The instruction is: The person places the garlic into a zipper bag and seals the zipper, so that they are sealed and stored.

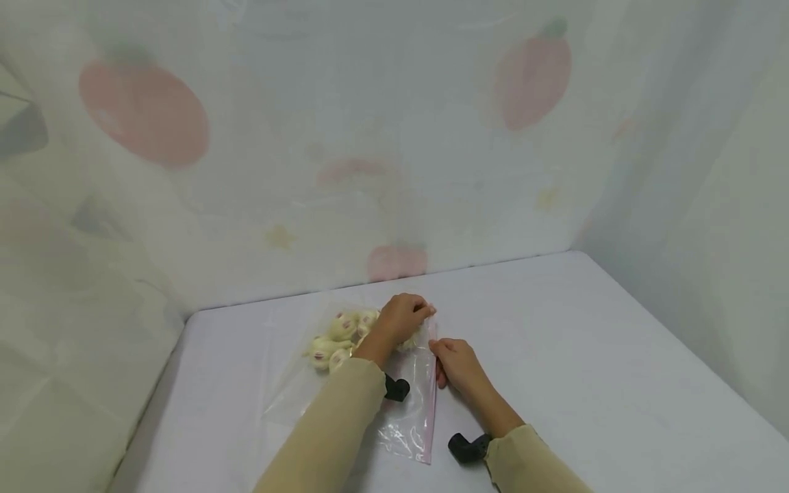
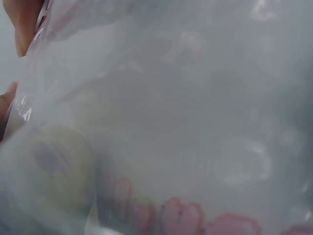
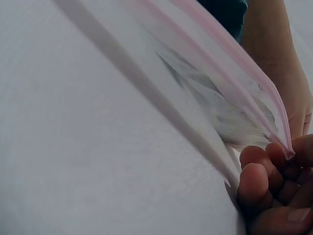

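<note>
A clear zip bag (image 1: 407, 411) with a pink zip edge lies on the table. Inside it are several pale, bulb-shaped things with purple marks (image 1: 342, 326); their kind is unclear. My left hand (image 1: 401, 318) reaches over the bag and pinches the far end of its zip edge. Nearer to me, my right hand (image 1: 459, 363) pinches the same edge from the right. In the right wrist view, two pink zip strips (image 3: 234, 51) stand apart and meet at the fingers (image 3: 254, 181). Bag film fills most of the left wrist view, with one pale bulb (image 2: 49, 171) blurred behind it.
The white table (image 1: 585, 356) extends to the right of the hands. A pale curtain (image 1: 345, 103) with fruit prints hangs along the back edge and the sides. Black wrist mounts (image 1: 468, 448) sit at both wrists, close above the table.
</note>
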The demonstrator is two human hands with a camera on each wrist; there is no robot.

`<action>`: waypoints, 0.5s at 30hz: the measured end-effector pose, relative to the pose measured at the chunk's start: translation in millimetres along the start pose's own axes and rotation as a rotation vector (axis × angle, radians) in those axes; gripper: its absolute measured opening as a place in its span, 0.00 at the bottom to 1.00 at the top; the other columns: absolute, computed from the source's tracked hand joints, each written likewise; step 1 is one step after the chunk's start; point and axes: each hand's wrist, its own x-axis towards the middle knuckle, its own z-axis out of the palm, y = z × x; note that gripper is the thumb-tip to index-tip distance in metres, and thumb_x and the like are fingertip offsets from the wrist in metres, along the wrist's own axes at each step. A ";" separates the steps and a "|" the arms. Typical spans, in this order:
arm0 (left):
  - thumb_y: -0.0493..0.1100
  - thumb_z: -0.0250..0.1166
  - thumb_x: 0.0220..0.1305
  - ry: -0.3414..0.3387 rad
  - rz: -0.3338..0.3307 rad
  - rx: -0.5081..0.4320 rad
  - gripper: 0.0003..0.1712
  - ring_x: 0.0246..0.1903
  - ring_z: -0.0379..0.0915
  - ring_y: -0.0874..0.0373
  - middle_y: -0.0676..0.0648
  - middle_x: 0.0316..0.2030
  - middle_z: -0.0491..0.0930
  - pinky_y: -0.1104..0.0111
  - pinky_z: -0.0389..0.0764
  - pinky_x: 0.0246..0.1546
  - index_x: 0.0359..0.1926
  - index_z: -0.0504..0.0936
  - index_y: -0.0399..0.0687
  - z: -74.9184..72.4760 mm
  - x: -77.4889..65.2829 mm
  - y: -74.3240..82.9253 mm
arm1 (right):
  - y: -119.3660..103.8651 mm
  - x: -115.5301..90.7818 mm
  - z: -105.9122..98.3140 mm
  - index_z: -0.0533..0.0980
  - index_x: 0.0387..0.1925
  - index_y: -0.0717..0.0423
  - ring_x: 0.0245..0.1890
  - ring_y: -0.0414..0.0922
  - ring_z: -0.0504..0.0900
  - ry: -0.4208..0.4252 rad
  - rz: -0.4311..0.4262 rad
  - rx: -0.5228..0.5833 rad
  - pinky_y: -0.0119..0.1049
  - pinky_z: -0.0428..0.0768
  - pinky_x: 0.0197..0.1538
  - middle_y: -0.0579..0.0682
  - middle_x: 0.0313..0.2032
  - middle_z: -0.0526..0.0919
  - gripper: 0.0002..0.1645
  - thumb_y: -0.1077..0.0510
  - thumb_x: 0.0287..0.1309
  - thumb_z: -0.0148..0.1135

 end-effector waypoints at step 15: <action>0.56 0.60 0.69 0.032 -0.017 -0.033 0.14 0.27 0.70 0.59 0.56 0.27 0.78 0.66 0.71 0.29 0.32 0.85 0.58 0.8 7.7 -4.1 | -1.0 -5.2 0.5 0.73 0.18 0.60 0.07 0.40 0.71 -0.033 -0.008 0.013 0.31 0.67 0.19 0.47 0.08 0.72 0.25 0.50 0.70 0.52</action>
